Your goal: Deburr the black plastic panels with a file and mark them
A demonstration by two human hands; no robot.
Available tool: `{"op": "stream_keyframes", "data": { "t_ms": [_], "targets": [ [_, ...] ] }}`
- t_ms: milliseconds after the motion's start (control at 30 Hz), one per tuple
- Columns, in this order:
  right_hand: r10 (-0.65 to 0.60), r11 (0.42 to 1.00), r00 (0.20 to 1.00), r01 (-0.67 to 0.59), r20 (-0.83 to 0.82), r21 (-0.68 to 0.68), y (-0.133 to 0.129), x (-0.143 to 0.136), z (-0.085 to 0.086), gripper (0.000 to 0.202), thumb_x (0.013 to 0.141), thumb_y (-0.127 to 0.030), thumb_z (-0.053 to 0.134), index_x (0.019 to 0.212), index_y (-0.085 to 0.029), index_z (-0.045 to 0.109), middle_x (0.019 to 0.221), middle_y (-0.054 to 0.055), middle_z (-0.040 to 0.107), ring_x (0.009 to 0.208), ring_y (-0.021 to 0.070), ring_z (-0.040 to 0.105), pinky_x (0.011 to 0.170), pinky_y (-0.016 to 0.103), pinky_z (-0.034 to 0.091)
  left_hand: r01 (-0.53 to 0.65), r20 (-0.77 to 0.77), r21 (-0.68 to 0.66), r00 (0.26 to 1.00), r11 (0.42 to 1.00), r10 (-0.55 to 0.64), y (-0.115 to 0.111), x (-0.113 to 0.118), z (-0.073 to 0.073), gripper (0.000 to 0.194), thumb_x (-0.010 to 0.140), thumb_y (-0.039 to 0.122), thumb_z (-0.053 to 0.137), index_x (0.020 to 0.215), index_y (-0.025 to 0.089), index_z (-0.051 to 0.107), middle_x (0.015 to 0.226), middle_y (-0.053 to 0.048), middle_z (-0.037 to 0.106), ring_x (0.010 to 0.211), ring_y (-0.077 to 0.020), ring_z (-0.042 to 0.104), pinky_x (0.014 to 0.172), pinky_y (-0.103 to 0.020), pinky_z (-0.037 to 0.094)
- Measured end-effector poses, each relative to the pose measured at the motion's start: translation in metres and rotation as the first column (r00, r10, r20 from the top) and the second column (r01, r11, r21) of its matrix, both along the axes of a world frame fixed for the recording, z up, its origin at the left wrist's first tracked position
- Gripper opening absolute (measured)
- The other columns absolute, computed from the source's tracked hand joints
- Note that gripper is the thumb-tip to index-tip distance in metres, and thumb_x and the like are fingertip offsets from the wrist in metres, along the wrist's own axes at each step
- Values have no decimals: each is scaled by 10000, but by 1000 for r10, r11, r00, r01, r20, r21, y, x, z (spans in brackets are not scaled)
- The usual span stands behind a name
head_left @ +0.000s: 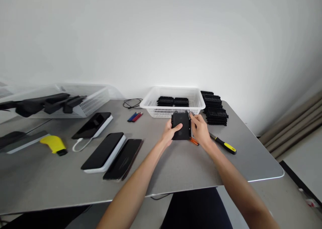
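My left hand (pixel 169 133) is closed around the left side of a flat black plastic piece (pixel 184 130) with toothed edges, its thumb lying across the face. The piece is held up over the table in front of a white basket. At the piece's upper right edge, my right hand (pixel 199 125) is closed in a pinch. A bit of grey shows by its fingertips, too small to name. Below the hands an orange object (pixel 194 141) lies on the table, partly hidden. A screwdriver-like tool with a black and yellow handle (pixel 227 146) lies right of my right wrist.
The white basket (pixel 172 113) holds similar black pieces (pixel 173 101). More stand stacked (pixel 216 113) to its right. Lighters (pixel 135 117), a cable (pixel 132 103), phone-like devices (pixel 103 151), a yellow-handled tool (pixel 54 144) and another basket (pixel 93 103) are on the left.
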State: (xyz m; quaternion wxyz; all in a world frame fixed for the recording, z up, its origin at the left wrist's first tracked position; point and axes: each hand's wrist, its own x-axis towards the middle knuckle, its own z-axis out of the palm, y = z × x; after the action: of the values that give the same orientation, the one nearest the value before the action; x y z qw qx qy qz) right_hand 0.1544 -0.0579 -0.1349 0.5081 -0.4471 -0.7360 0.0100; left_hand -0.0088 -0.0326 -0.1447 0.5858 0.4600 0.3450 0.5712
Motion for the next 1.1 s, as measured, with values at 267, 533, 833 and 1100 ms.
{"op": "stream_keyframes", "data": {
  "t_ms": [267,533,833,1100],
  "targets": [
    [103,985,977,-74,189,-153,-16,-8,-1,405,897,-127,406,1222,-182,640,945,81,579,793,165,588,778,323,513,-159,93,-32,982,987,162,8,-11,4,508,526,372,866,934,167,645,947,-73,724,840,-240,683,789,-373,543],
    [61,977,991,-83,-118,-196,-14,-1,9,297,821,-91,424,884,-171,703,875,51,651,801,159,608,767,301,481,-347,-19,227,933,910,360,12,-19,9,549,593,385,827,1057,187,610,1079,-82,692,1026,-239,635,926,-345,481],
    [287,837,948,-319,-139,-445,-13,-9,-2,235,863,-363,593,1004,-226,723,1215,102,633,1103,243,561,923,426,436,-303,-268,724,704,620,658,1,-27,11,215,670,77,588,605,216,438,949,-45,661,1058,-259,551,985,-413,355],
    [100,537,495,-757,-863,-372,-4,-5,7,404,786,-531,658,983,-179,691,859,63,681,672,159,600,627,331,532,-66,-416,804,647,591,639,-8,-24,1,69,742,159,613,718,215,580,1377,-71,470,1361,-304,326,1119,-473,232]
  ]
}}
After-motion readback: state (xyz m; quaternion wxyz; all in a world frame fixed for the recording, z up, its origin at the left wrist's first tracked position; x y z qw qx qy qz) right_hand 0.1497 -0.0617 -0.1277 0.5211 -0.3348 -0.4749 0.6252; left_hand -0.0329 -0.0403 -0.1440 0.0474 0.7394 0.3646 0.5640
